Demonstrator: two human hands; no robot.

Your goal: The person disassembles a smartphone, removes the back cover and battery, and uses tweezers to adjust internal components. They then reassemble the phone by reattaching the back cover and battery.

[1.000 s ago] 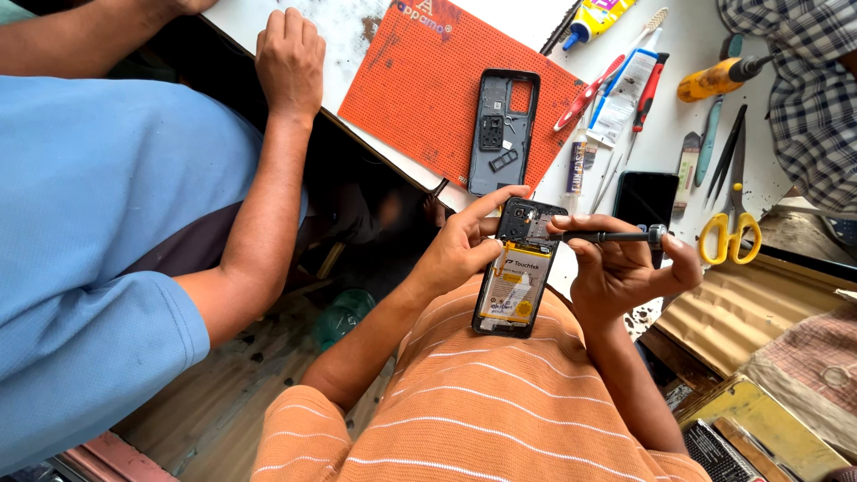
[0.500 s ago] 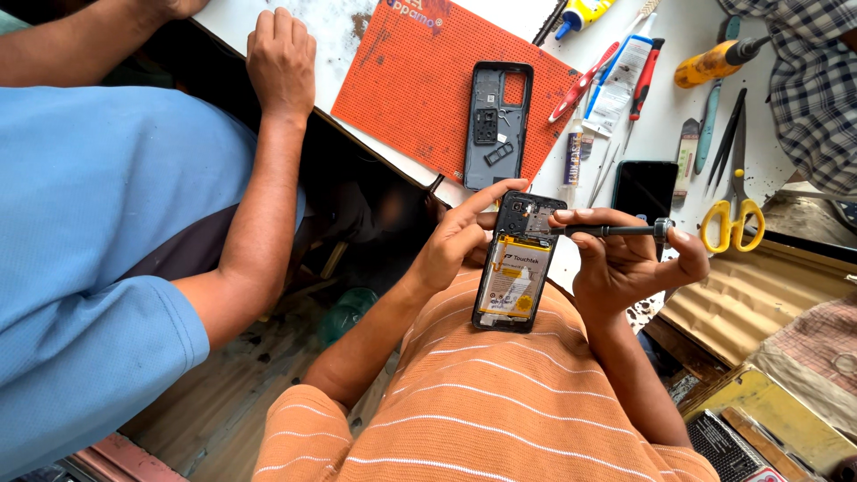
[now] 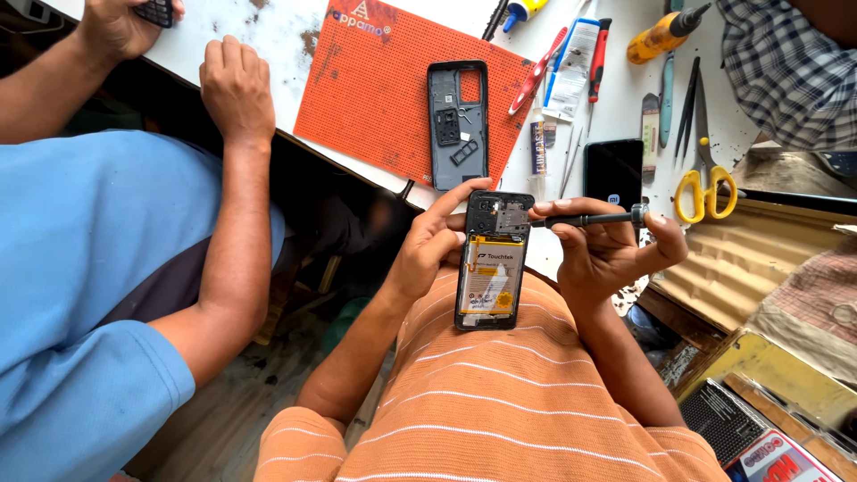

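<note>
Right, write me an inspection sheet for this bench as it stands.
Surface: white worktop, stained, with an orange perforated mat on it.
Job's things: opened phone, battery exposed, held in the left hand; thin dark screwdriver in the right hand, tip at the phone's top end.
Clutter: grey phone back frame on the mat; yellow-handled scissors, tweezers, a dark phone, red-handled tools, a yellow screwdriver.
Grippers: both hands' fingers closed on their items.
Cables: nothing seen.
Surroundings: a second person in a blue shirt, hand resting on the worktop edge.
</note>
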